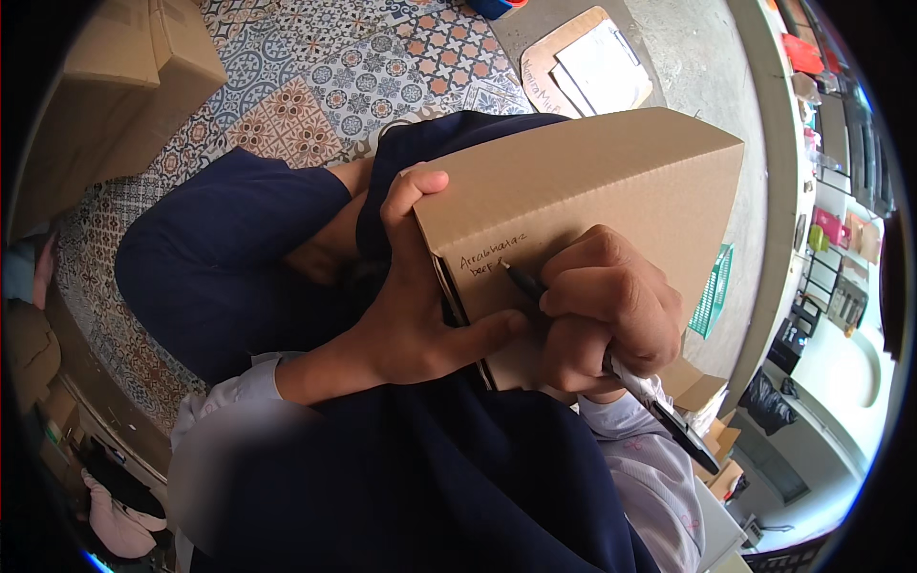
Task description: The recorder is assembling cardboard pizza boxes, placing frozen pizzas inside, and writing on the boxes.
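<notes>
A brown corrugated cardboard box (594, 168) rests tilted across my lap. My left hand (412, 326) grips its near left end, with the fingers at the upper edge and the thumb laid on the face toward me. In my right hand (616, 301) is a pen (526, 283) with a dark grip and a white barrel. Its tip touches the box face, at the end of a short two-line handwritten note (494, 251) in dark ink. Part of that face is hidden behind my right hand.
Patterned tiles (358, 86) cover the floor ahead, beside bare concrete (688, 64). A clipboard (537, 71) with white papers lies there. Larger cardboard boxes (122, 86) stand at upper left. A green plastic basket (713, 294) sits behind the box, and loaded shelves (831, 286) line the right.
</notes>
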Tool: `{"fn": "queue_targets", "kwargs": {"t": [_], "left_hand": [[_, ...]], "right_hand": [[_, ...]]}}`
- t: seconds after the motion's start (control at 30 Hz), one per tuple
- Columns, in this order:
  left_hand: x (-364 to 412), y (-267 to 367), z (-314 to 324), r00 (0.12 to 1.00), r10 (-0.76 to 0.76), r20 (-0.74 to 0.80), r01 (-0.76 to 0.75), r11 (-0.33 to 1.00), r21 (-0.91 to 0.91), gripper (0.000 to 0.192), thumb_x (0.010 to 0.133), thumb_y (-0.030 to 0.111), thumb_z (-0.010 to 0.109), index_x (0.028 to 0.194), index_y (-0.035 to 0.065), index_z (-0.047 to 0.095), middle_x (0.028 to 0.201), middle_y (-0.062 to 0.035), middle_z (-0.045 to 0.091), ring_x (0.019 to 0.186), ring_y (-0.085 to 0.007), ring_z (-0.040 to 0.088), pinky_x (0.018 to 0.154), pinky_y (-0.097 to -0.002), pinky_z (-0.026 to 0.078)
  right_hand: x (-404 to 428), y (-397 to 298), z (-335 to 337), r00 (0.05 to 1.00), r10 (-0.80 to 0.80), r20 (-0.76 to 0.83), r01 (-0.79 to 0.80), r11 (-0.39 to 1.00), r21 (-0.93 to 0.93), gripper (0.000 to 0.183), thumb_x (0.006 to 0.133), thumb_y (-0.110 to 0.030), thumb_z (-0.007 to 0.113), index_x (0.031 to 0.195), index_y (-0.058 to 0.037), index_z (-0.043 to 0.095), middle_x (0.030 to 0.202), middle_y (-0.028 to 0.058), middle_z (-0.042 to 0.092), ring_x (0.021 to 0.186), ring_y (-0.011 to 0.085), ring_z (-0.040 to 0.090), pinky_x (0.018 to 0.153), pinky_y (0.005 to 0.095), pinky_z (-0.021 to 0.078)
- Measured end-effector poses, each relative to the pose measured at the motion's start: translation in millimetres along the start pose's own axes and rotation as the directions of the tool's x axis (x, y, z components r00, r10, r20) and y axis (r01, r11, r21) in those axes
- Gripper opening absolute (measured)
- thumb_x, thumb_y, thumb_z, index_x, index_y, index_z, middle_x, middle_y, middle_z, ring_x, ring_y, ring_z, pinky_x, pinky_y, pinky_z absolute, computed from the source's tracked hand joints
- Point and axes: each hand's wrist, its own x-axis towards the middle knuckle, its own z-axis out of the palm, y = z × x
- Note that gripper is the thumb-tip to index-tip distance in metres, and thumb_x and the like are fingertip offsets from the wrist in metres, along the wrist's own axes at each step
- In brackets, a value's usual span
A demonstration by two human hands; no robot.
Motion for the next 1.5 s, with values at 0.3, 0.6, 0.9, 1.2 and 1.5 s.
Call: {"fn": "queue_targets", "kwargs": {"t": [0.3, 0.6, 0.9, 1.2, 1.5], "left_hand": [[3, -1, 1, 0.995, -0.099, -0.027, 0.089, 0.965, -0.246, 0.085, 0.07, 0.016, 0.065, 0.121, 0.0081, -0.002, 0.117, -0.0159, 0.022, 0.112, -0.0241, 0.032, 0.091, -0.0375, 0.03], [15, -22, -34, 0.979, -0.184, 0.085, 0.202, 0.901, -0.383, 0.079, 0.074, 0.018, 0.06, 0.124, 0.0072, 0.0, 0.119, -0.0113, 0.03, 0.113, -0.0187, 0.031, 0.096, -0.0352, 0.023], [-40, -37, 10, 0.951, -0.256, 0.175, 0.284, 0.946, -0.156, 0.119, 0.069, 0.038, 0.067, 0.12, 0.0034, -0.035, 0.135, -0.0224, 0.003, 0.125, -0.0293, 0.012, 0.101, -0.0407, 0.019], [-29, -1, -40, 0.997, -0.008, 0.075, 0.013, 0.998, -0.066, 0.111, 0.071, 0.046, 0.061, 0.127, 0.0026, -0.024, 0.137, -0.0181, -0.013, 0.127, -0.0274, -0.011, 0.103, -0.0369, 0.004], [-56, 160, -201, 0.894, 0.264, -0.361, -0.265, 0.963, 0.049, 0.071, 0.08, 0.042, 0.044, 0.133, 0.0041, 0.016, 0.133, -0.0137, 0.025, 0.122, -0.0219, 0.026, 0.098, -0.0354, 0.024]], "right_hand": [[13, 5, -5, 0.841, 0.431, -0.327, -0.039, 0.651, 0.758, 0.024, 0.089, -0.019, 0.035, 0.076, -0.0039, 0.049, 0.054, 0.0081, 0.047, 0.042, 0.0136, 0.038, 0.041, 0.0253, 0.0316], [-58, 61, -171, 0.684, 0.708, -0.177, -0.721, 0.692, -0.016, 0.043, 0.073, -0.027, 0.062, 0.103, -0.0053, 0.04, 0.101, 0.0097, 0.048, 0.086, 0.0159, 0.049, 0.077, 0.0268, 0.0376], [-153, 72, -165, 0.566, 0.811, 0.148, -0.767, 0.452, 0.455, 0.046, 0.068, -0.03, 0.065, 0.1, -0.0035, 0.046, 0.084, 0.0002, 0.052, 0.077, 0.0122, 0.051, 0.075, 0.0267, 0.0407], [-23, 48, -137, 0.679, 0.708, 0.193, -0.709, 0.564, 0.423, 0.07, 0.073, -0.031, 0.06, 0.129, -0.009, 0.024, 0.113, 0.0089, 0.045, 0.095, 0.0201, 0.051, 0.079, 0.0307, 0.0442], [153, -35, 5, 0.891, 0.299, 0.341, -0.453, 0.578, 0.679, 0.055, 0.077, -0.033, 0.051, 0.115, 0.0047, 0.04, 0.103, 0.0164, 0.053, 0.093, 0.0217, 0.055, 0.079, 0.031, 0.0441]]}}
